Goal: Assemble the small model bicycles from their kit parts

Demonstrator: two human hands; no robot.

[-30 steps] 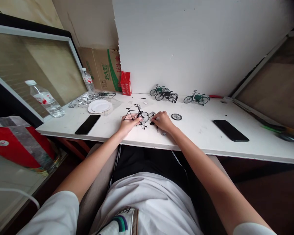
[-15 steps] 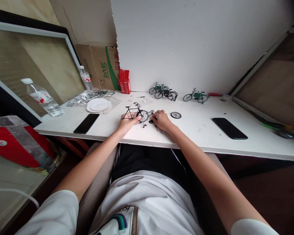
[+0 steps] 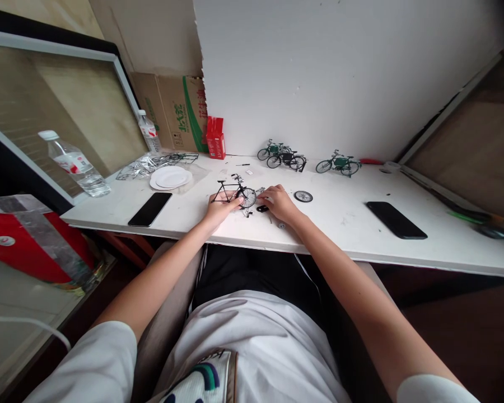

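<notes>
A black model bicycle [image 3: 227,192] with one spoked wheel, at its right end, is held upright in my left hand [image 3: 219,210], thumb by that wheel. Just right of it, my right hand [image 3: 279,202] is over small parts on the white table, fingers bent and close together; what its fingertips grip, if anything, is too small to name. Under them lies a small black piece [image 3: 262,209]. A loose spoked wheel [image 3: 303,196] lies flat right of my right hand, and a small round part [image 3: 281,226] lies near my wrist.
Assembled model bicycles [image 3: 338,163] stand at the back. A phone [image 3: 150,209] lies left, another dark phone [image 3: 396,220] right. White round plates [image 3: 171,177], bottles [image 3: 78,166], a red box [image 3: 215,137] and a carton [image 3: 176,112] are at the left and back.
My right hand's fingers have shifted slightly over the small parts, and more of the black piece shows. My left hand keeps holding the bicycle. The whole view has shifted a little.
</notes>
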